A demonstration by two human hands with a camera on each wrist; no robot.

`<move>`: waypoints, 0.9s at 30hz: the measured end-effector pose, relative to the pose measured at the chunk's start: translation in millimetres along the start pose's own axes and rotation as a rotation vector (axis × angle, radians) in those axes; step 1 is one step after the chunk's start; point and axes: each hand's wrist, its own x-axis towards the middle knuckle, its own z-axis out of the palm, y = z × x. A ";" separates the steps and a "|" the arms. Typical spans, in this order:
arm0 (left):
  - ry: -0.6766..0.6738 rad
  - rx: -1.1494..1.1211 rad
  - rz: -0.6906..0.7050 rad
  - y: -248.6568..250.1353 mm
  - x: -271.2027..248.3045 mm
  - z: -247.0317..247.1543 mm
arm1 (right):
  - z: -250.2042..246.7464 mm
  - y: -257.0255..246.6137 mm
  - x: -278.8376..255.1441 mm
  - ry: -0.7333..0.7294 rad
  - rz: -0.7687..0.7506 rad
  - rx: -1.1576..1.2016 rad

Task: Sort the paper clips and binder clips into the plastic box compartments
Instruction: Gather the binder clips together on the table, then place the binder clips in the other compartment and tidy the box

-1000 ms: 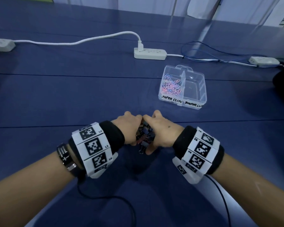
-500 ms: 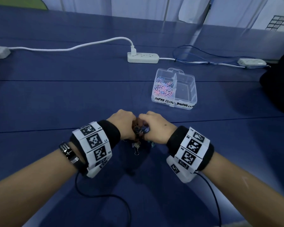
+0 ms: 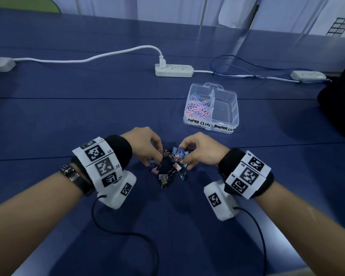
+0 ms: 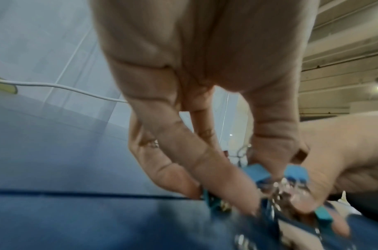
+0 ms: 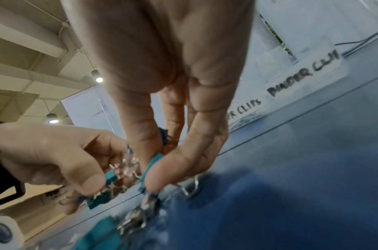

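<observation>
A clear plastic box [image 3: 235,108] sits on the blue table, up and right of my hands. Its left compartment, labelled PAPER CLIPS, holds several pastel paper clips [image 3: 198,105]; nothing shows in the right one, labelled BINDER CLIPS. Several small binder clips [image 3: 165,174] lie loose between my hands. My left hand [image 3: 156,154] pinches binder clips [image 4: 211,201] with curled fingers. My right hand [image 3: 182,154] grips a bunch of blue binder clips [image 3: 178,153] just above the pile, its fingers [image 5: 162,169] curled round a teal one. The label [image 5: 290,81] shows in the right wrist view.
A white power strip [image 3: 174,70] with a white cable [image 3: 88,59] lies beyond the box. Thin blue wires [image 3: 247,64] and a second white adapter [image 3: 307,75] lie at the back right. A dark object [image 3: 343,108] sits at the right edge. Black wrist-camera cables [image 3: 127,234] trail toward me.
My hands have drawn apart from a tight cluster over the pile and lifted slightly. Several clips now lie exposed on the table between them. The view has tilted up a little.
</observation>
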 end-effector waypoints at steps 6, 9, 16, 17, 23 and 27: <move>0.006 -0.147 0.121 31.9 10.9 -25.6 | -9.6 11.2 -7.6 -0.012 0.032 0.034; -0.005 -0.272 0.202 61.9 27.8 -37.5 | -13.3 15.4 -11.8 0.012 0.043 0.027; -0.048 -0.318 0.246 127.3 82.0 -20.9 | -31.9 27.8 -31.7 0.071 0.082 0.099; -0.043 -0.324 0.239 132.7 89.7 -15.5 | -35.2 30.0 -34.6 0.086 0.088 0.121; 0.024 -0.275 0.271 140.2 120.8 11.3 | -45.8 40.2 -48.1 0.102 0.125 0.237; 0.073 -0.183 0.335 137.5 117.6 10.3 | -52.6 43.5 -49.7 0.125 0.129 0.257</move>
